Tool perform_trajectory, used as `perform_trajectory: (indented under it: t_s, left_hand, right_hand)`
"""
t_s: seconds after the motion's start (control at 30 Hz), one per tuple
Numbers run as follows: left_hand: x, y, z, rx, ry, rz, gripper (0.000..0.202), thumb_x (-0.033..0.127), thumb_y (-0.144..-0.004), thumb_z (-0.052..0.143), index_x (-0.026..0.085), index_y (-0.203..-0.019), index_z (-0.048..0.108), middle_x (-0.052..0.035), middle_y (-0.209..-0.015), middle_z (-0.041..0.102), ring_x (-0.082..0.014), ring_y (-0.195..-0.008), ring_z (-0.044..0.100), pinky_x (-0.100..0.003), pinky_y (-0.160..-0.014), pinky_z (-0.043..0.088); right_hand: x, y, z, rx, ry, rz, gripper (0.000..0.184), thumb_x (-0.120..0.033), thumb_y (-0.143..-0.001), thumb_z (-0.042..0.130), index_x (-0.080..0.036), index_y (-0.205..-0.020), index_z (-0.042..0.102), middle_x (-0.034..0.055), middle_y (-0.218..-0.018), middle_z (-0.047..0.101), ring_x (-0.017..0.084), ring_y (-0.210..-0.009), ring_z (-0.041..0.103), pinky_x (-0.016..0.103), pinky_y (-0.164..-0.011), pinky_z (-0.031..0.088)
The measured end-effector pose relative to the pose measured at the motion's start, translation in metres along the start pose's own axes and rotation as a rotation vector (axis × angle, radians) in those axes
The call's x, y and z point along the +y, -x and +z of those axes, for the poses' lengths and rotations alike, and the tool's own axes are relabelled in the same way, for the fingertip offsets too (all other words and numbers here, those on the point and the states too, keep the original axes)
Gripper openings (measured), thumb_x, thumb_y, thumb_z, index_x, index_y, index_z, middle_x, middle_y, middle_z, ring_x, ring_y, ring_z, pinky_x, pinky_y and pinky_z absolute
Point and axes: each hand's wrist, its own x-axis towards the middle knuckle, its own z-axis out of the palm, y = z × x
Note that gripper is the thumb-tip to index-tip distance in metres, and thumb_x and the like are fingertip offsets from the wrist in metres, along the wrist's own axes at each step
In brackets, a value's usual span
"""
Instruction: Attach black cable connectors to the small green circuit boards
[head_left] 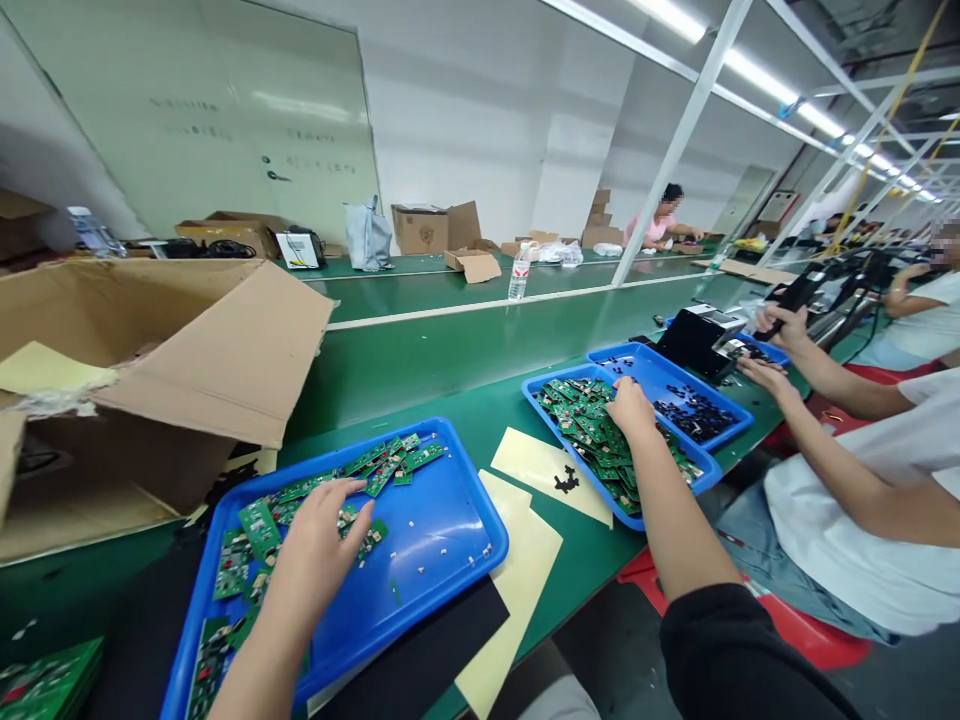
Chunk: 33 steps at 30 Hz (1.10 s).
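My left hand (322,530) hovers low over a blue tray (480,500), thumb and fingers apart and nothing visibly held. Green circuit boards (386,465) lie along that tray's left and far sides, some under my hand. Small pale bits are scattered on its bare floor. My right hand (631,410) reaches into a second blue tray (547,378), where a heap of green circuit boards (592,430) lies. Its fingers are curled together at the heap; their tips are partly hidden, and what they grip cannot be made out.
A large open cardboard box (217,350) stands at the left. Yellow paper sheets (525,540) lie between the trays, one bearing small black parts (566,480). Another blue tray (637,365) holds black pieces. At the right, a co-worker's hands (780,325) hold a black tool.
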Motion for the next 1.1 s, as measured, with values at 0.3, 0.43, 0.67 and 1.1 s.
perform_trajectory:
  t_s: [0.3, 0.43, 0.67, 1.1]
  left_hand:
    - [-0.026, 0.038, -0.026, -0.297, -0.355, -0.186, 0.033, 0.026, -0.076, 0.056, 0.011, -0.104, 0.063, -0.019, -0.118, 0.06, -0.0336, -0.113, 0.054, -0.046, -0.098, 0.042]
    - [-0.01, 0.043, -0.029, -0.304, -0.312, -0.245, 0.029, 0.021, -0.076, 0.06, 0.014, -0.104, 0.062, -0.0148, -0.115, 0.061, -0.0291, -0.111, 0.055, -0.041, -0.097, 0.042]
    - [-0.008, 0.036, -0.021, -0.275, -0.257, -0.301, 0.024, 0.015, -0.08, 0.056, 0.014, -0.103, 0.061, -0.0132, -0.108, 0.062, -0.0275, -0.108, 0.055, -0.039, -0.094, 0.042]
    - [-0.004, 0.015, -0.034, -0.201, 0.374, -0.598, 0.026, 0.034, -0.062, 0.072, 0.017, -0.078, 0.062, -0.0063, -0.081, 0.061, -0.0253, -0.083, 0.058, -0.039, -0.078, 0.046]
  right_hand:
    - [-0.055, 0.068, 0.025, -0.181, -0.354, -0.431, 0.024, -0.036, -0.078, 0.051, -0.016, -0.086, 0.061, 0.0099, -0.089, 0.066, 0.022, -0.081, 0.061, 0.036, -0.078, 0.049]
    - [-0.099, 0.121, 0.042, -0.397, -0.512, -0.629, 0.023, -0.038, -0.079, 0.052, -0.019, -0.086, 0.062, 0.0074, -0.086, 0.067, 0.021, -0.079, 0.062, 0.034, -0.074, 0.05]
    - [-0.132, 0.181, 0.075, -0.671, -0.717, -0.89, 0.013, -0.025, -0.082, 0.048, -0.02, -0.085, 0.06, 0.0055, -0.082, 0.064, 0.019, -0.077, 0.062, 0.034, -0.074, 0.05]
    - [-0.118, 0.196, 0.086, -0.783, -0.78, -0.74, 0.011, -0.025, -0.08, 0.052, -0.021, -0.088, 0.059, 0.0044, -0.084, 0.065, 0.019, -0.077, 0.062, 0.036, -0.076, 0.051]
